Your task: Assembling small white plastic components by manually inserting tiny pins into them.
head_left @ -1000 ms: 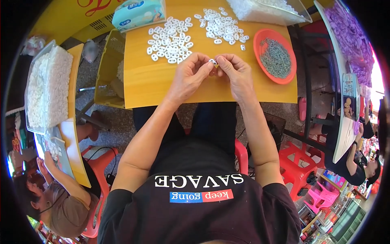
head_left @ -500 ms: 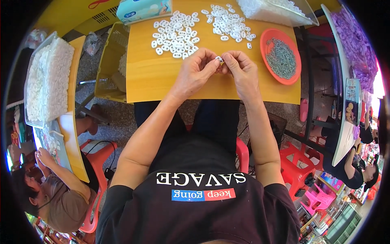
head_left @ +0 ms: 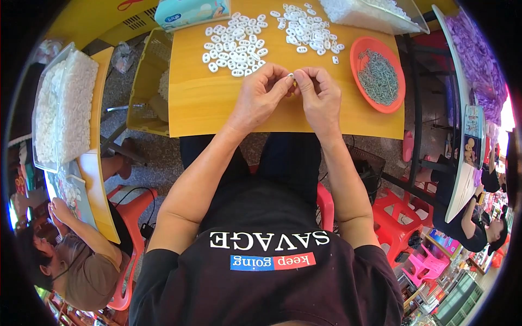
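Note:
Over the near-middle part of the yellow table [head_left: 212,114], my left hand [head_left: 263,93] and my right hand [head_left: 321,96] meet at their fingertips. Both are closed in a pinch around one small white plastic piece [head_left: 291,76], mostly covered by the fingers. Beyond my left hand lies a loose heap of white oval pieces with two holes [head_left: 237,48]. A second heap of similar white pieces [head_left: 310,30] is spread farther right. Beside my right hand stands a red bowl [head_left: 399,89] holding many small grey metal pins or screws [head_left: 377,79].
A blue tissue pack [head_left: 191,13] and a clear bin of white parts [head_left: 375,12] stand at the far edge. Left of the table are a yellow crate [head_left: 144,108] and another full clear bin [head_left: 65,108]. People sit at both sides, near red stools [head_left: 399,217].
My right hand has shifted slightly left and turned in against the left fingertips. Less of the white piece shows now between the fingers.

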Demonstrator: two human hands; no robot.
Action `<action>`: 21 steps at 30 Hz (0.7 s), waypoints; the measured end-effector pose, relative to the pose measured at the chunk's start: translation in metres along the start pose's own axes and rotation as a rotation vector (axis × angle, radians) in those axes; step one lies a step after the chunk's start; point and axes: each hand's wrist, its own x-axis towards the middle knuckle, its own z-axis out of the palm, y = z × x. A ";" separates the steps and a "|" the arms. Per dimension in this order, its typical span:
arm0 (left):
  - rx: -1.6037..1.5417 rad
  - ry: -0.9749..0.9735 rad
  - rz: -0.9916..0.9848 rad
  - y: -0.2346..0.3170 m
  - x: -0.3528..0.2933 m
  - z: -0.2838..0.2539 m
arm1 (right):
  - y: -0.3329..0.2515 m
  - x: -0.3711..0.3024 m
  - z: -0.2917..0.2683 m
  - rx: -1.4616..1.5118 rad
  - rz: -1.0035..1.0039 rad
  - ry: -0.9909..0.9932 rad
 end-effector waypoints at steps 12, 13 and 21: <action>-0.021 0.016 0.022 0.003 -0.001 0.002 | 0.005 0.001 -0.002 0.127 0.060 -0.020; -0.017 0.017 0.025 0.003 -0.001 0.002 | 0.007 0.001 -0.002 0.127 0.061 -0.022; 0.015 0.040 0.069 -0.002 0.001 0.000 | 0.011 -0.004 0.008 0.043 0.022 0.056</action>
